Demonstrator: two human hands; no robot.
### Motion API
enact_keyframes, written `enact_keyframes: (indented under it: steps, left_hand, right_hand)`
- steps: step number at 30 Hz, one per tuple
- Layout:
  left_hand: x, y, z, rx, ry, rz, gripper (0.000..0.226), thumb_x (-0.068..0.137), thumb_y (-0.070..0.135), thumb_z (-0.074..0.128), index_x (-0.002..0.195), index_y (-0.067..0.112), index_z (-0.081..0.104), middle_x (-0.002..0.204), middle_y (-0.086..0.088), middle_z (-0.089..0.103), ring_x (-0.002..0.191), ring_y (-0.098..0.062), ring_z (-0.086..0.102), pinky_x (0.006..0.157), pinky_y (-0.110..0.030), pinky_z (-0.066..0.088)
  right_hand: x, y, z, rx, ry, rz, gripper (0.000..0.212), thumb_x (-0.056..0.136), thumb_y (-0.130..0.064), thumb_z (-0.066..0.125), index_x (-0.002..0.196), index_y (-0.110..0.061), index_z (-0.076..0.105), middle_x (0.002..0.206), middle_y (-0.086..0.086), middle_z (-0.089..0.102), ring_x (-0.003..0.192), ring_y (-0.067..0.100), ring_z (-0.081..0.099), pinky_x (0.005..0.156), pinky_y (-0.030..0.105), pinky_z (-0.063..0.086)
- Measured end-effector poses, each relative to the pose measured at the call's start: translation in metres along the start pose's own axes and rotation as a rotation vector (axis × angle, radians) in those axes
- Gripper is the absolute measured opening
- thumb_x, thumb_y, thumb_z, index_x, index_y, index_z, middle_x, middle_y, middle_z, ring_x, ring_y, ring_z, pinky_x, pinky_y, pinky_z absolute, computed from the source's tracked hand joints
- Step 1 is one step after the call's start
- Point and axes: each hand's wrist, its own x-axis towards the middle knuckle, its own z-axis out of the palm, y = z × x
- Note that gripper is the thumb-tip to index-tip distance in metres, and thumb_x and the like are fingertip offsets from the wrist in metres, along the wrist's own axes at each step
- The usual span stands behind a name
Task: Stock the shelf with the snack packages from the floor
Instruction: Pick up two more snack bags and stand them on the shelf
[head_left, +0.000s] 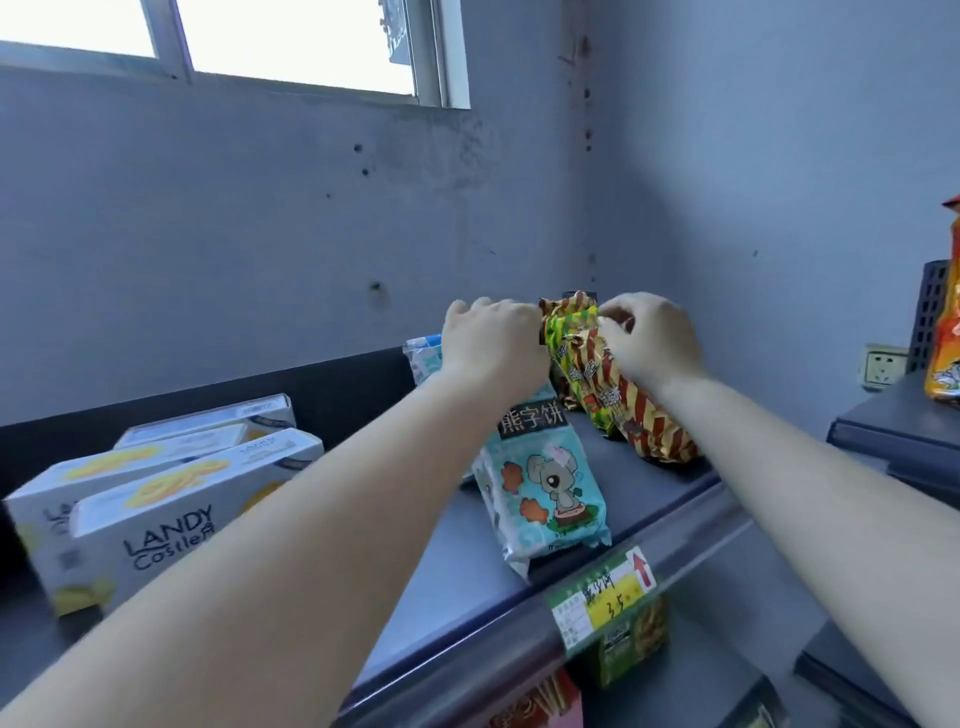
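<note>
step: setting striped snack packets (618, 387) upright on the top shelf (457, 582)
left hand (491, 343): curled on the packets' tops
right hand (649, 338): pinching one packet's top
next: release gently so they stand

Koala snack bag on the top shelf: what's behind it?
Behind the koala snack bag another pale blue bag of similar print shows, mostly covered by the left hand and wrist. Whether more bags stand in that row cannot be seen. The dark shelf back panel lies beyond.

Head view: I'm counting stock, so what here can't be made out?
- Striped snack packages: count unclear, both hands cover their tops.
- Left hand: fingers hidden behind its back.
- Lower-shelf packages: hidden under shelf edge.
- Orange bag: cut by right edge.
</note>
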Motion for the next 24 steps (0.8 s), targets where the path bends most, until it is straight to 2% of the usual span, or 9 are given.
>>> enact_keyframes:
  steps: [5,12,18,22,24]
  left_hand:
    - [-0.050,-0.084,-0.055,0.211,0.013,-0.135,0.026,0.089,0.021,0.045,0.109,0.020,0.061,0.119,-0.004,0.063,0.114,-0.027,0.053,0.093,-0.034,0.033]
    - [-0.185,-0.192,-0.142,0.377,0.028,-0.343,0.028,0.090,0.023,0.042,0.109,0.015,0.063,0.116,-0.006,0.063,0.110,-0.030,0.056,0.092,-0.036,0.034]
    - [-0.335,-0.264,-0.231,0.494,0.002,-0.546,0.026,0.089,0.030,0.047,0.104,0.017,0.064,0.113,-0.008,0.064,0.111,-0.030,0.056,0.090,-0.036,0.036]
    - [-0.457,-0.297,-0.291,0.589,-0.076,-0.758,0.026,0.090,0.031,0.046,0.102,0.016,0.064,0.114,-0.011,0.064,0.110,-0.031,0.056,0.091,-0.037,0.038]
    - [-0.526,-0.306,-0.317,0.647,-0.132,-0.877,0.027,0.091,0.030,0.044,0.104,0.017,0.064,0.116,-0.010,0.063,0.109,-0.031,0.056,0.090,-0.037,0.037]
  right_hand:
    - [-0.021,-0.107,0.009,-0.071,-0.140,-0.355,0.022,0.089,-0.025,0.052,0.096,-0.014,0.070,0.097,0.005,0.071,0.095,0.027,0.062,0.081,0.031,0.042]
    - [-0.094,-0.277,0.030,0.067,-0.230,-0.614,0.025,0.091,-0.027,0.048,0.098,-0.012,0.067,0.101,0.004,0.069,0.097,0.026,0.061,0.084,0.031,0.040]
    - [-0.205,-0.439,0.037,0.258,-0.286,-0.832,0.027,0.091,-0.028,0.045,0.100,-0.013,0.066,0.106,0.003,0.067,0.101,0.026,0.060,0.073,0.027,0.033]
    - [-0.306,-0.545,0.034,0.378,-0.354,-1.006,0.030,0.092,-0.030,0.043,0.105,-0.014,0.064,0.111,0.006,0.065,0.106,0.028,0.058,0.077,0.030,0.037]
    - [-0.364,-0.590,0.032,0.451,-0.402,-1.098,0.030,0.093,-0.031,0.042,0.105,-0.015,0.064,0.111,0.005,0.065,0.104,0.028,0.059,0.073,0.030,0.035]
